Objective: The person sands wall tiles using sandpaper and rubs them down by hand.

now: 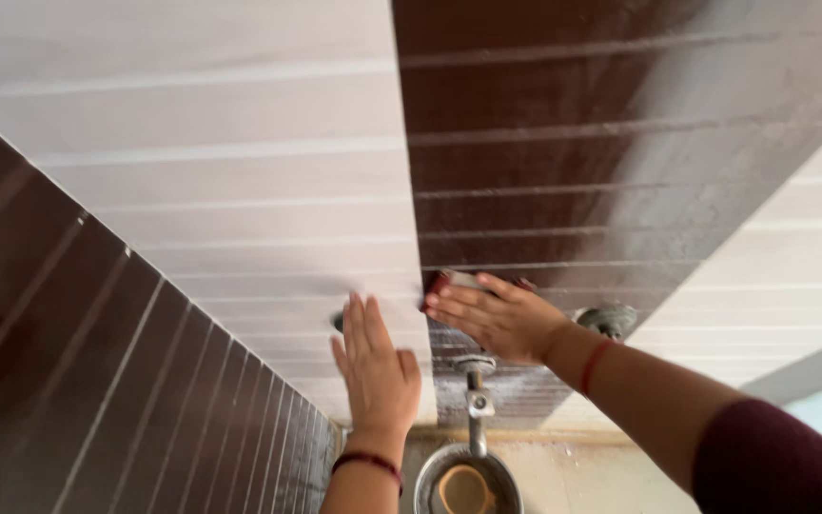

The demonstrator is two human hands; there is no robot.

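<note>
The left hand (376, 366) lies flat, fingers spread, on the white tiled wall (240, 190). The right hand (497, 319) presses a small sponge (456, 281) against the dark brown tiles (544, 152), seemingly mid-wipe. Next move likely needs steady pressure along the grout lines, above the tap (476, 395).

- Left hand (374, 369): flat on the tiled wall (240, 171), lower centre of frame.
- Right hand (495, 319): right of it, pressing a sponge (456, 281) against the wall.
- Tap (475, 390): between and below both hands.
- Bucket (468, 484): under the tap, bottom centre.
</note>
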